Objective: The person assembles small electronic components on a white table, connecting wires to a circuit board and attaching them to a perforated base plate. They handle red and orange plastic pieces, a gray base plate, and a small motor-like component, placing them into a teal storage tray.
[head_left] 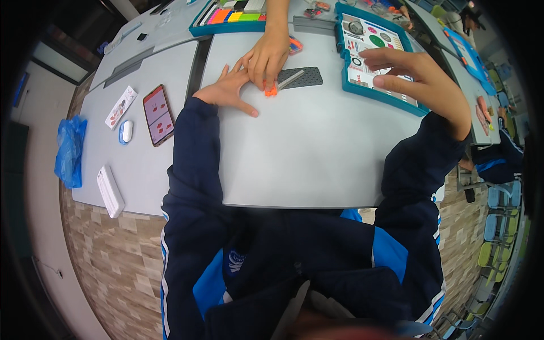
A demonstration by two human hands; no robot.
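Note:
My left hand [229, 90] lies flat on the grey table [306, 153], fingers spread, holding nothing. Another person's hand [266, 56] reaches in from the far side and rests over my fingertips, touching a small orange piece [271, 90]. A dark perforated plate [303, 77] with a grey strip lies just right of that piece. My right hand [422, 79] hovers raised over a teal tray [347, 85] holding a printed picture sheet [368, 42]; its fingers are curled loosely and empty.
A phone with a red screen [158, 115], a white mouse-like device [126, 131], a paper card [120, 106] and a white box [110, 191] lie on the left table. A blue plastic bag [69, 150] hangs at its edge. A tray of coloured pieces [229, 17] sits at the far side.

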